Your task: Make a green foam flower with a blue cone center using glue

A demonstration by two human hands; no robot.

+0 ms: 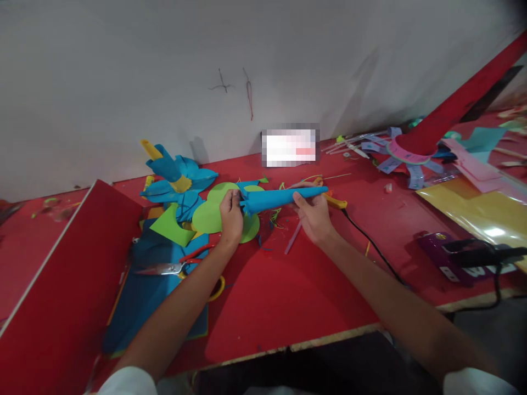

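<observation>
Both hands hold a blue paper cone [275,199] lying almost level above the red table. My left hand [233,216] is closed at its wide, fringed end, in front of a green paper piece with rounded petals [207,218]. Whether that piece is joined to the cone, I cannot tell. Toward the narrow tip, my right hand [315,214] grips the cone between thumb and fingers. Just beyond this hand lies a yellow-orange tool with a black cord [336,202], probably a glue gun, partly hidden. Below the cone rests a translucent stick [293,237].
Scissors [164,269] lie on blue sheets [144,307] at left, beside a raised red panel [61,291]. A blue paper flower [179,175] stands behind. At right are a purple box [440,255], a gold sheet [481,211] and a red post [465,99].
</observation>
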